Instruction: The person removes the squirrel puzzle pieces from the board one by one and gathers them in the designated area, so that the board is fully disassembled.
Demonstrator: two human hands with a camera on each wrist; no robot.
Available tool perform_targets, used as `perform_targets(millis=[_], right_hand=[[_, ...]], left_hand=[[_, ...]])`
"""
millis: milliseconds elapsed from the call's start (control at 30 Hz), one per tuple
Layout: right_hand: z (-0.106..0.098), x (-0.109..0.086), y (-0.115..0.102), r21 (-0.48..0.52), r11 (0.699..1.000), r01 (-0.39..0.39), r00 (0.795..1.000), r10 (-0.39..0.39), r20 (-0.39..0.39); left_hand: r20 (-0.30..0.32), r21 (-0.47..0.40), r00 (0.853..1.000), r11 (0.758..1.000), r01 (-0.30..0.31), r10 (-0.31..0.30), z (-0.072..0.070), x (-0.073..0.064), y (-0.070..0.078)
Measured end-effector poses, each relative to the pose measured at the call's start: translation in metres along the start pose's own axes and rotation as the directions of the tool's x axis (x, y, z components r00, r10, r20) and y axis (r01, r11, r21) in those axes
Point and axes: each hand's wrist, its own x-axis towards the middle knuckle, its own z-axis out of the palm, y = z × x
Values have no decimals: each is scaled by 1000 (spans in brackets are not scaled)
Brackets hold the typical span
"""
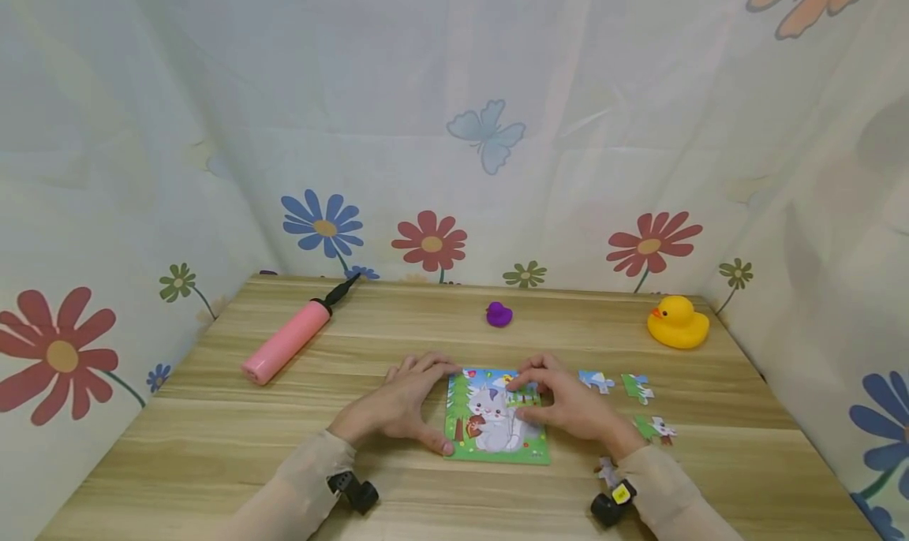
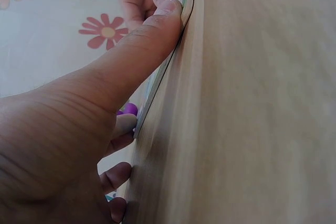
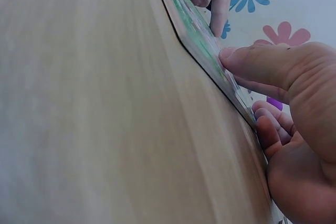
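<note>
A square jigsaw puzzle [image 1: 490, 442] with a grey cartoon animal on it lies on the table, a green strip along its near edge. My left hand [image 1: 401, 403] spans the puzzle's left side and holds it, thumb at the near corner and forefinger at the far one. In the left wrist view the thumb [image 2: 157, 30] presses on the board's edge. Over the right half, my right hand [image 1: 568, 403] has thumb and forefinger around a puzzle piece [image 1: 522, 399] at the board's surface. The hand partly hides that side of the picture.
Loose puzzle pieces lie right of the board: a blue one [image 1: 595, 380], a green one [image 1: 637, 388], another [image 1: 656, 428], and one by the right wrist [image 1: 607, 470]. Farther back are a pink pump [image 1: 289, 342], a small purple duck [image 1: 499, 315] and a yellow duck [image 1: 678, 324].
</note>
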Motion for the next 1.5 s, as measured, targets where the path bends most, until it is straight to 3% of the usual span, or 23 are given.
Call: perform_targets(millis=[600, 1267, 1500], right_hand=[[2, 0, -1, -14, 1000, 14, 1000, -14, 8], [-7, 1, 0, -34, 999, -33, 999, 32, -27], [-6, 0, 0, -8, 1000, -13, 999, 13, -48]], left_hand=[[-4, 6, 1000, 1000, 2, -2, 0, 1, 2], [-2, 13, 1000, 1000, 14, -14, -1, 1, 3], [1, 11, 1000, 1000, 11, -11, 0, 1, 2]])
